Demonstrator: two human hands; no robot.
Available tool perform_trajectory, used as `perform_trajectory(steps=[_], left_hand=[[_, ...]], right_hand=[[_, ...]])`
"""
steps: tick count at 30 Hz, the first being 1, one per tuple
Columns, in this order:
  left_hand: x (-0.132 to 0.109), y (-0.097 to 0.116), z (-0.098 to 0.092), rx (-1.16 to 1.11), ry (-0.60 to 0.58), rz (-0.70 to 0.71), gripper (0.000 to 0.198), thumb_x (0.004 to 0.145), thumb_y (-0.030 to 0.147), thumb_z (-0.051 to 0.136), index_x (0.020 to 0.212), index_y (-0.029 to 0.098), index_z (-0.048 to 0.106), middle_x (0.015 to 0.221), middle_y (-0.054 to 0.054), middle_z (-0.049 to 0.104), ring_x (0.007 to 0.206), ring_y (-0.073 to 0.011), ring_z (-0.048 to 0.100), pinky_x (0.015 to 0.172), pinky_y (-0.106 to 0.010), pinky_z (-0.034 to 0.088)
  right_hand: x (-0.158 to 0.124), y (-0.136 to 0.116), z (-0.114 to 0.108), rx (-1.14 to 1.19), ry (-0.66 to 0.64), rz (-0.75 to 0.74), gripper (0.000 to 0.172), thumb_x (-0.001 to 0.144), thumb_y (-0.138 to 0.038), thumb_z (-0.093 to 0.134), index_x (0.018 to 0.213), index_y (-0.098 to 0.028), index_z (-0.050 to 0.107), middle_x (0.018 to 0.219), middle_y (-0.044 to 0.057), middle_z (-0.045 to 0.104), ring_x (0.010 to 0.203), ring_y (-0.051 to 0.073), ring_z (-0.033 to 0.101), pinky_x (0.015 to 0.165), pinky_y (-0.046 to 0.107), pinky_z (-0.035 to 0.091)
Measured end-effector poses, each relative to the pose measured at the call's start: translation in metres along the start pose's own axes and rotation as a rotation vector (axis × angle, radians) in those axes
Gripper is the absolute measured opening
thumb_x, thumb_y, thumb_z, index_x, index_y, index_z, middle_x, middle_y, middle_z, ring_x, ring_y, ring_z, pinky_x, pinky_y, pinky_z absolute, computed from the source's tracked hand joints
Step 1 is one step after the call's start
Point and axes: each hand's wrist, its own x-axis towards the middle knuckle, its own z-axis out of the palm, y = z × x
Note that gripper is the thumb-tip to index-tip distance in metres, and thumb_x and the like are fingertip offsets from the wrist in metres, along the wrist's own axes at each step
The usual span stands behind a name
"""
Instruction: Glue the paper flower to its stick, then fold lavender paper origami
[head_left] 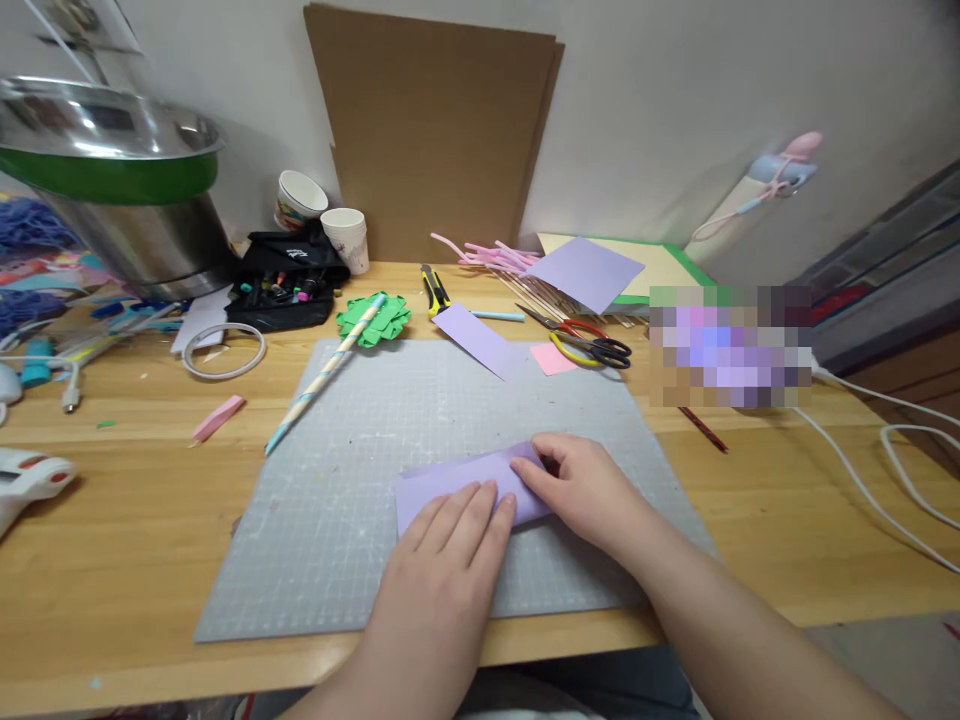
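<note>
Purple paper [469,471], folded into a long flat piece, lies on the gray mat [315,570], right of its middle and nearer the front edge than the back. Its long axis runs from left to right, with the right end tilted slightly away from the person. The left end is square and uncovered.

The left hand [442,575] rests palm down over the paper's near side, fingers almost straight and a little apart, pointing away from the body; they press rather than grip. The right hand [581,485] is at the right end, its thumb on top and its index finger bent at the far edge, pinching that corner. Its other fingers are mostly hidden.

A band of mat shows between the paper and the front edge, and a wider stretch runs left toward a striped stick [327,374], which slants over the mat's left edge. Beyond the paper, more mat reaches to a purple strip [474,340], a pink square [553,360] and scissors [592,348] along the back edge. Bare wood of the table [780,500] borders the mat on the right.
</note>
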Motion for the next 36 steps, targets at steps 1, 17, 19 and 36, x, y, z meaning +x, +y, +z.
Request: perform_trajectory(steps=[1, 17, 19, 36], left_hand=[[0.0, 0.001, 0.003, 0.005, -0.01, 0.006, 0.043, 0.086, 0.007, 0.041, 0.127, 0.012, 0.054, 0.128, -0.012, 0.061, 0.113, -0.0253, 0.058, 0.09, -0.041, 0.05], [-0.003, -0.016, 0.014, 0.137, 0.015, 0.107, 0.042, 0.091, 0.014, 0.033, 0.123, 0.011, 0.058, 0.128, -0.01, 0.062, 0.117, -0.0219, 0.057, 0.092, -0.034, 0.046], [-0.004, -0.016, 0.015, 0.12, 0.004, 0.098, 0.043, 0.09, 0.013, 0.032, 0.125, 0.009, 0.057, 0.128, -0.011, 0.061, 0.118, -0.0226, 0.056, 0.094, -0.035, 0.045], [0.002, -0.011, 0.015, 0.129, 0.02, 0.018, 0.042, 0.098, 0.017, 0.025, 0.119, 0.012, 0.061, 0.125, -0.006, 0.064, 0.117, -0.0185, 0.056, 0.103, -0.035, 0.031]], right_hand=[[-0.002, 0.0, 0.002, -0.013, 0.029, -0.002, 0.016, 0.082, -0.03, 0.053, 0.069, -0.02, 0.052, 0.064, -0.001, 0.054, 0.061, 0.015, 0.048, 0.055, 0.028, 0.035], [-0.022, 0.009, -0.004, -0.377, -0.074, -0.571, 0.039, 0.093, -0.034, 0.048, 0.13, -0.022, 0.053, 0.136, 0.006, 0.055, 0.125, 0.023, 0.05, 0.108, 0.054, 0.034], [-0.022, 0.01, -0.004, -0.406, -0.088, -0.583, 0.043, 0.092, -0.037, 0.049, 0.132, -0.021, 0.051, 0.138, 0.006, 0.052, 0.127, 0.023, 0.049, 0.108, 0.056, 0.034], [-0.023, 0.011, -0.005, -0.484, -0.08, -0.607, 0.045, 0.092, -0.03, 0.047, 0.136, -0.018, 0.047, 0.142, 0.005, 0.046, 0.129, 0.021, 0.046, 0.104, 0.052, 0.043]])
